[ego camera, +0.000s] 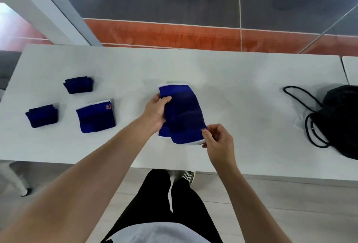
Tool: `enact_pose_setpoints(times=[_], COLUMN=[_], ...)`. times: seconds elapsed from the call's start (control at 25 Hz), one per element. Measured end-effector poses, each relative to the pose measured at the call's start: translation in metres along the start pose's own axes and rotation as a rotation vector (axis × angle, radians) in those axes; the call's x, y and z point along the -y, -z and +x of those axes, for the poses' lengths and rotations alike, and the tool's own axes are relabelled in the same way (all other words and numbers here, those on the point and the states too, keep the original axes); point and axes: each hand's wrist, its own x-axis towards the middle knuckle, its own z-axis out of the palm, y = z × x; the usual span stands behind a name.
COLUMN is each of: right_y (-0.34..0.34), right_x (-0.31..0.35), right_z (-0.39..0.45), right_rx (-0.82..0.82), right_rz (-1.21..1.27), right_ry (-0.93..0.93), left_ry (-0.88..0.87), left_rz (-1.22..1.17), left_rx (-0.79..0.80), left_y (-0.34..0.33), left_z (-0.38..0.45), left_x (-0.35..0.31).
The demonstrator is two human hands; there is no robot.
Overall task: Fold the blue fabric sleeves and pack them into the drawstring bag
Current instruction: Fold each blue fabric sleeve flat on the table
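Both grips, left hand [155,112] and right hand [218,139], pinch the blue sleeve [184,114] between them.

White table [242,91] — three folded sleeves [95,117], black bag [341,118].

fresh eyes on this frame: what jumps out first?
The bright blue sleeve at the centre of the white table, held between the left hand and the right hand. Next, three folded blue pieces to the left, the largest nearest the hands. Then the black drawstring bag at the right edge, cords looped on the table.
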Motion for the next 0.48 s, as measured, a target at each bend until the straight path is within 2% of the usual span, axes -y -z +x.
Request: enact_pose_setpoints(times=[0.2, 0.36, 0.48], right_y=[-0.030, -0.047, -0.054], right_x=[-0.026, -0.038, -0.041], right_z=[0.009, 0.022, 0.027], right_rx=[0.014, 0.007, 0.004], right_rz=[-0.024, -0.079, -0.119], right_ry=[-0.149, -0.212, -0.245], left_ry=[-0.156, -0.195, -0.245], left_rz=[0.322, 0.415, 0.472], left_rx=[-0.023, -0.003, -0.056], left_y=[0.009, 0.017, 0.022], left_z=[0.033, 0.059, 0.067], left_x=[-0.019, -0.014, -0.012])
